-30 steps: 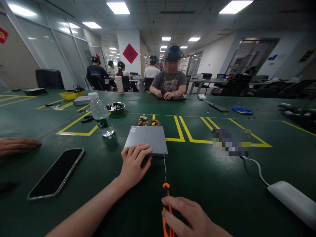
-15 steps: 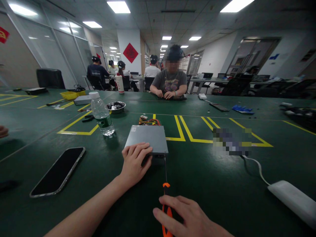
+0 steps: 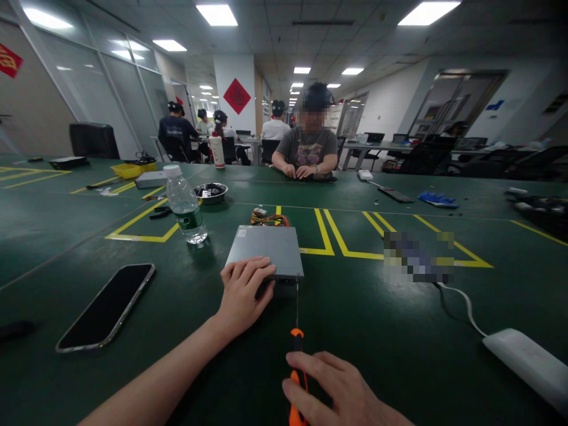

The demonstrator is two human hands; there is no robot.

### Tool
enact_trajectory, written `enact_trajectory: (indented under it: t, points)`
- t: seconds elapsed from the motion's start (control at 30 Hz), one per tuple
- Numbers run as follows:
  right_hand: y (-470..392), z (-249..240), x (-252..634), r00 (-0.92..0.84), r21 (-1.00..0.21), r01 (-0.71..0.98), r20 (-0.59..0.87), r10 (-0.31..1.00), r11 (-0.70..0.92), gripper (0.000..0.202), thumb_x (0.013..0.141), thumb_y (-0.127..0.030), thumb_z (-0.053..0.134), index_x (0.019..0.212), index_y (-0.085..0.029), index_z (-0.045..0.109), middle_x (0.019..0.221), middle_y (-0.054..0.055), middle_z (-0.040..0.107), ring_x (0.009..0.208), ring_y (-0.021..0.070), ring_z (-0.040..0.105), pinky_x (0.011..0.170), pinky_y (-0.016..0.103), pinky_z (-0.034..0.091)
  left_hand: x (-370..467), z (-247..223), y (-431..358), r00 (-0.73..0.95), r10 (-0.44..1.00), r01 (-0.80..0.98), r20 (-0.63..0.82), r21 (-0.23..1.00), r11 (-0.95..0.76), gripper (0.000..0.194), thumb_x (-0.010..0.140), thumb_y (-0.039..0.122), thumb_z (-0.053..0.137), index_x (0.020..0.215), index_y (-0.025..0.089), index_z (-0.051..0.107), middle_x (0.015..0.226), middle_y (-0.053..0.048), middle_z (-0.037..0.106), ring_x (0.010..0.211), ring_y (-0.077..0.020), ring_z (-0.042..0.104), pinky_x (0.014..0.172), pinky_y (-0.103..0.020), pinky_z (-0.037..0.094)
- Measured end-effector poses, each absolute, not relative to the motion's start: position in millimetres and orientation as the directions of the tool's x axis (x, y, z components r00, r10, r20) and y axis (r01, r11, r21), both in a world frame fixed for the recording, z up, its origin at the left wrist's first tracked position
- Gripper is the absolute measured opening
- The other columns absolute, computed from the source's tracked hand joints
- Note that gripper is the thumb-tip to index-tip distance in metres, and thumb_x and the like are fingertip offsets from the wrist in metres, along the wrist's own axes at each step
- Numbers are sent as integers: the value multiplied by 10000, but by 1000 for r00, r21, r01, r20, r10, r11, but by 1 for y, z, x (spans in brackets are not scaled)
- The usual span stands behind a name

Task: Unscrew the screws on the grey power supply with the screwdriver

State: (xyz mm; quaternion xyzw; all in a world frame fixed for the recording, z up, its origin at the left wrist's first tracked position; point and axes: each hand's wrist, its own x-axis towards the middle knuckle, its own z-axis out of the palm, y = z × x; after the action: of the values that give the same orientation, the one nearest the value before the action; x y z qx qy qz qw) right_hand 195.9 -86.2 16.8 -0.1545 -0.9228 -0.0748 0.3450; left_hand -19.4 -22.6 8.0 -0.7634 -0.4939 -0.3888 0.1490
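Note:
A flat grey metal computer power supply (image 3: pixel 270 245) lies on the table in front of me, its bundle of coloured cables (image 3: pixel 268 219) at the far side. My left hand (image 3: pixel 244 293) grips its near left part, fingers on the top and thumb down at the front face. An orange and black screwdriver (image 3: pixel 297 340) points away from me, its thin shaft reaching the near right corner of the power supply. Around its handle is my right hand (image 3: pixel 335 384), thumb and fingers on the grip. The tip's exact contact is hard to make out.
Left of the power supply stand a water bottle (image 3: pixel 186 213) and a metal bowl (image 3: pixel 211 193) of small parts. A phone (image 3: pixel 106 307) lies nearer left. On the right are a white power strip (image 3: pixel 528 367) and its cord. Across the green table (image 3: pixel 381 337) sits another person (image 3: pixel 306 142).
The screwdriver handle looks turned a little in my right hand, and its fingers have shifted slightly. Another person's hand at the left edge is gone from view. My left hand stays put.

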Motion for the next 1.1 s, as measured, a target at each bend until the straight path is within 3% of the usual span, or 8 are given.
enact_trajectory:
  t: [0.2, 0.4, 0.47, 0.6, 0.73, 0.9, 1.1]
  points:
    - [-86, 13, 198, -650, -13, 307, 727, 219, 952, 258, 945, -362, 428, 878, -131, 519, 926, 133, 681, 724, 125, 666, 679, 215, 534, -19, 8, -23, 210, 639, 870, 740, 156, -467, 207, 829, 241, 547, 1035, 258, 566, 1098, -16, 644, 1057, -207, 541, 853, -396, 276]
    - [-85, 18, 191, -698, 35, 346, 678, 232, 938, 304, 965, -149, 272, 998, -146, 574, 890, 100, 686, 757, 134, 672, 620, 205, 530, -18, 9, -23, 210, 631, 870, 747, 152, -469, 198, 831, 238, 541, 1027, 259, 562, 1092, -19, 647, 1041, -210, 549, 844, -399, 278]
    - [-85, 17, 189, -599, 68, 350, 783, 167, 934, 333, 980, -185, 259, 912, -141, 582, 808, 90, 689, 642, 117, 665, 538, 183, 510, -18, 9, -22, 210, 629, 869, 748, 152, -471, 199, 831, 239, 542, 1027, 261, 561, 1092, -20, 646, 1041, -211, 550, 844, -400, 279]
    - [-87, 20, 193, -642, 16, 343, 733, 222, 939, 294, 959, -364, 391, 879, -121, 536, 874, 127, 691, 699, 141, 676, 625, 222, 532, -19, 10, -22, 213, 626, 869, 750, 147, -472, 206, 826, 238, 548, 1031, 258, 559, 1095, -19, 645, 1043, -214, 550, 842, -399, 281]
    - [-89, 25, 202, -654, -37, 343, 708, 267, 939, 250, 973, -340, 352, 942, -144, 503, 912, 110, 690, 728, 148, 677, 655, 237, 537, -19, 9, -22, 214, 626, 867, 750, 150, -476, 202, 829, 241, 545, 1030, 258, 558, 1092, -20, 646, 1041, -212, 551, 840, -398, 280]
    - [-90, 23, 201, -714, -97, 226, 660, 233, 969, 273, 999, -264, 201, 1052, -177, 454, 988, 93, 678, 815, 128, 668, 761, 222, 526, -19, 10, -23, 212, 633, 866, 744, 158, -475, 199, 833, 242, 538, 1030, 258, 560, 1094, -26, 645, 1049, -217, 548, 843, -402, 280]
    - [-85, 15, 193, -719, -101, 252, 646, 256, 962, 199, 959, -310, 383, 1066, -151, 437, 1022, 135, 660, 813, 165, 667, 717, 269, 550, -19, 9, -22, 214, 628, 865, 748, 154, -477, 199, 831, 245, 541, 1028, 257, 565, 1098, -23, 644, 1046, -215, 548, 844, -401, 281]
